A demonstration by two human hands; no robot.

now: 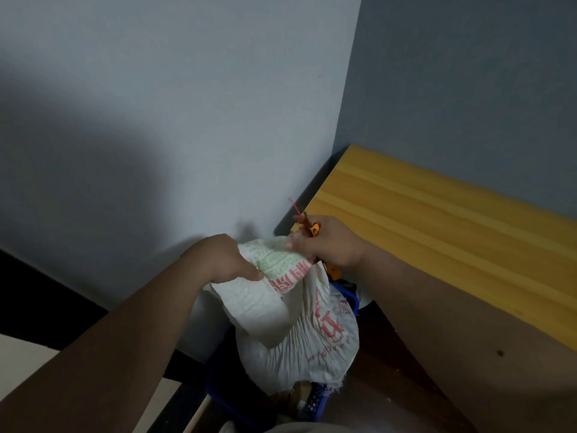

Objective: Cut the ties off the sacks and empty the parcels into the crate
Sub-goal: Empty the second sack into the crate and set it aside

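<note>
**Sack upended over the crate, tie and cutter caught up in one hand**

While the yellow-topped bench (437,232) runs along the right with nothing of the task on it, the action sits just off its near corner, low against the grey wall (187,120). Largest player first: the white woven sack (296,332), red and green print on it, hangs bulging from the two hands with its open mouth down in the blue crate (315,404). That reads as a tipping hold, sack inverted so the parcels can drop. A brownish shape below its frayed edge may be a parcel, but it is too dim to call.

Now the grips. The left hand (228,257) has its fingers curled round a bunched fold of the cloth at the sack's raised end, thumb pressed on the printed panel, carrying weight on that side. The right hand (327,242) is closed too, and busier: its fingers pinch the sack's top edge right beside the left fingers, while an orange-handled cutter (313,229) pokes out above the knuckles. A thin red tie (295,209) sticks up past the fingertips, away from the cloth, so it looks already cut free and simply kept out of the crate. Keeping the tool in hand likely spares a trip to the bench.
</note>
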